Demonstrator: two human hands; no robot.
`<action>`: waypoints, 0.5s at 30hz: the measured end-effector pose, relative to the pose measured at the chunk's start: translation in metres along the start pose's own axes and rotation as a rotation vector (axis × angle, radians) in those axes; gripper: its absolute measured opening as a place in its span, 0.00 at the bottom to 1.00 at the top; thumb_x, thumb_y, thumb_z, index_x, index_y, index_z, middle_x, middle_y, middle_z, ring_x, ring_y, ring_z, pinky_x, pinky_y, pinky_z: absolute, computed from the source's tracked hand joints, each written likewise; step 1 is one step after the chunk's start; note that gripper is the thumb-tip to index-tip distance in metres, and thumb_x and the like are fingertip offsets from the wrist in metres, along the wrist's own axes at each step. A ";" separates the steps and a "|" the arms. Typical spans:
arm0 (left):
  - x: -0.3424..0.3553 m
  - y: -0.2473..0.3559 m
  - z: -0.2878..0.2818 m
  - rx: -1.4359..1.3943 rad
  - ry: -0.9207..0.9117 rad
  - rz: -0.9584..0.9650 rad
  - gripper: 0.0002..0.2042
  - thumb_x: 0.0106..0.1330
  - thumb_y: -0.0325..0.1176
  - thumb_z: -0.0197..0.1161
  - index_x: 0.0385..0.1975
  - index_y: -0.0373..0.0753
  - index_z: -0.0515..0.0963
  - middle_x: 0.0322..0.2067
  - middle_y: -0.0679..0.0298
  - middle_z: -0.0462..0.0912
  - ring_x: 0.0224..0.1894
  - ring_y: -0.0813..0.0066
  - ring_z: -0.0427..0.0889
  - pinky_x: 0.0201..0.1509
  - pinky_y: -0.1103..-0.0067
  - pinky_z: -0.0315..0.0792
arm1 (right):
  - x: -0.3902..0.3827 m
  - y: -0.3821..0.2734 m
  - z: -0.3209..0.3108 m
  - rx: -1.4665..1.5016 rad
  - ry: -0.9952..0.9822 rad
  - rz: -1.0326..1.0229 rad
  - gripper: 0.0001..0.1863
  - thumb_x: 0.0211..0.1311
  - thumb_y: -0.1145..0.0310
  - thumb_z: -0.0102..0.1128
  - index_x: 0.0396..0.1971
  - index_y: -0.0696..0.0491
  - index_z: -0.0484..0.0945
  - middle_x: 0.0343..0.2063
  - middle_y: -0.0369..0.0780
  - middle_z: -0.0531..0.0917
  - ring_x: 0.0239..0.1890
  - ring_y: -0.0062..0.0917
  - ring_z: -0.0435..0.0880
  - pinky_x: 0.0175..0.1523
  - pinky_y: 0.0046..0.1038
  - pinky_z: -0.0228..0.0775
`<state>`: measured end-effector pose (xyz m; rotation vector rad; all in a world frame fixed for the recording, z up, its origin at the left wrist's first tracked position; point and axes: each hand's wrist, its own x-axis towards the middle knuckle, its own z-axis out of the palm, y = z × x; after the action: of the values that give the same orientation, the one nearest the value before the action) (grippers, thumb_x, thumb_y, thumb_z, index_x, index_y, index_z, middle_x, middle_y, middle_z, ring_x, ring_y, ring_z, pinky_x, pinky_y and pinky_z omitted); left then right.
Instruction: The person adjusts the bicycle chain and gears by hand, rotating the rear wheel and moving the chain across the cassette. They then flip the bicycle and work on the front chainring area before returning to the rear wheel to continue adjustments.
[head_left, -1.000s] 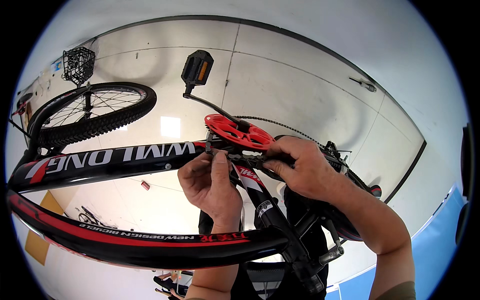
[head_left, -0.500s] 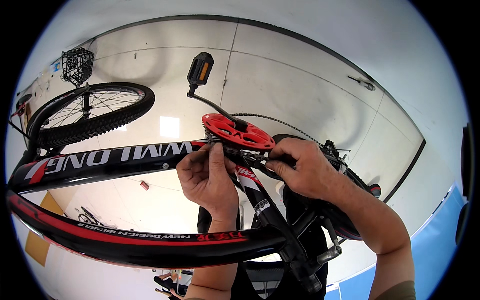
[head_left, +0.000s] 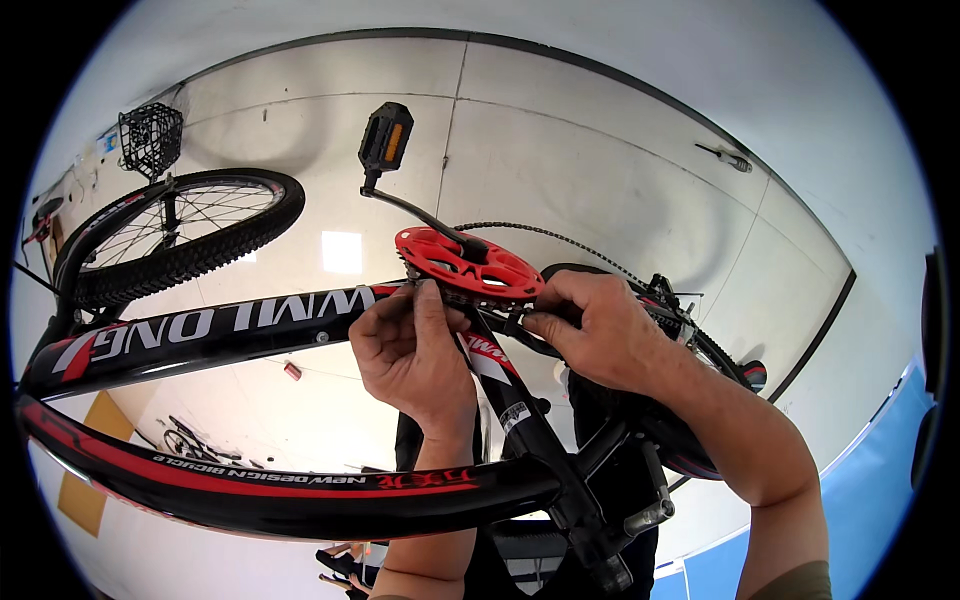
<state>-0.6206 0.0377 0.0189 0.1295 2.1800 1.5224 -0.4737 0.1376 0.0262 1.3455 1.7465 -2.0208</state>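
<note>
Pinching the chain (head_left: 550, 233) with the left hand (head_left: 415, 352), thumb against curled fingers, right by the lower edge of the red chainwheel (head_left: 413, 242). Gripping the same chain with the right hand (head_left: 605, 325), thumb and forefinger drawn narrow, farther right along that edge. Leaving a short stretch of dark links in sight between both hands, but covering the exact grip with fingers, so impossible to tell which links. Beyond the hands, running the upper length of chain from the top of the chainwheel down toward the back of the bicycle. Above, carrying a black pedal (head_left: 385, 137) on a bent crank arm (head_left: 415, 212). To the left, stretching out a black tube (head_left: 205, 325) with pale lettering; below, a curved black-and-red tube (head_left: 300, 490), crossing in front of the left forearm. Farther left, showing a wheel (head_left: 180, 265) with a knobbly tyre, near a black wire basket (head_left: 150, 138). At upper right, bearing a small tool (head_left: 733, 159) on the pale floor (head_left: 600, 140).
</note>
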 end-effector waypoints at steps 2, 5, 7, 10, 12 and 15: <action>0.000 0.000 0.001 0.020 -0.005 0.000 0.10 0.69 0.23 0.68 0.41 0.33 0.72 0.28 0.61 0.85 0.25 0.83 0.83 0.30 0.87 0.78 | 0.001 -0.004 -0.003 -0.051 -0.006 0.069 0.14 0.65 0.65 0.66 0.38 0.63 0.82 0.28 0.51 0.85 0.30 0.43 0.84 0.39 0.39 0.73; 0.001 -0.004 -0.001 0.079 -0.022 0.040 0.10 0.70 0.23 0.68 0.42 0.32 0.72 0.30 0.60 0.84 0.25 0.81 0.83 0.30 0.85 0.79 | 0.002 0.000 0.000 -0.024 0.001 0.052 0.14 0.65 0.66 0.66 0.38 0.63 0.81 0.28 0.52 0.85 0.31 0.44 0.84 0.40 0.39 0.73; 0.003 -0.006 -0.004 0.150 -0.056 0.096 0.10 0.70 0.24 0.67 0.42 0.31 0.72 0.32 0.58 0.83 0.26 0.78 0.84 0.28 0.82 0.80 | 0.003 -0.001 0.000 -0.062 -0.003 0.051 0.14 0.65 0.64 0.66 0.38 0.63 0.81 0.30 0.52 0.85 0.34 0.45 0.84 0.42 0.41 0.74; 0.008 -0.005 -0.006 0.236 -0.103 0.102 0.11 0.71 0.25 0.67 0.46 0.29 0.72 0.31 0.59 0.84 0.26 0.80 0.84 0.28 0.84 0.78 | 0.003 -0.002 -0.001 -0.257 0.025 0.018 0.15 0.66 0.62 0.65 0.39 0.61 0.81 0.34 0.51 0.83 0.38 0.47 0.84 0.45 0.44 0.74; 0.008 0.002 -0.005 0.304 -0.117 0.066 0.12 0.72 0.26 0.66 0.48 0.28 0.72 0.31 0.59 0.84 0.25 0.81 0.83 0.27 0.85 0.76 | 0.002 -0.001 -0.002 -0.363 0.040 0.001 0.16 0.67 0.60 0.65 0.40 0.59 0.81 0.36 0.50 0.82 0.41 0.48 0.83 0.47 0.45 0.74; 0.011 0.005 -0.007 0.350 -0.139 0.058 0.13 0.73 0.27 0.65 0.50 0.28 0.72 0.30 0.59 0.85 0.24 0.81 0.83 0.26 0.86 0.75 | 0.000 -0.001 -0.003 -0.412 0.032 -0.006 0.17 0.67 0.58 0.64 0.41 0.58 0.80 0.39 0.49 0.81 0.43 0.49 0.82 0.48 0.46 0.74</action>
<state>-0.6347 0.0371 0.0216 0.4031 2.3248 1.1105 -0.4726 0.1406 0.0271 1.2400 2.0355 -1.5286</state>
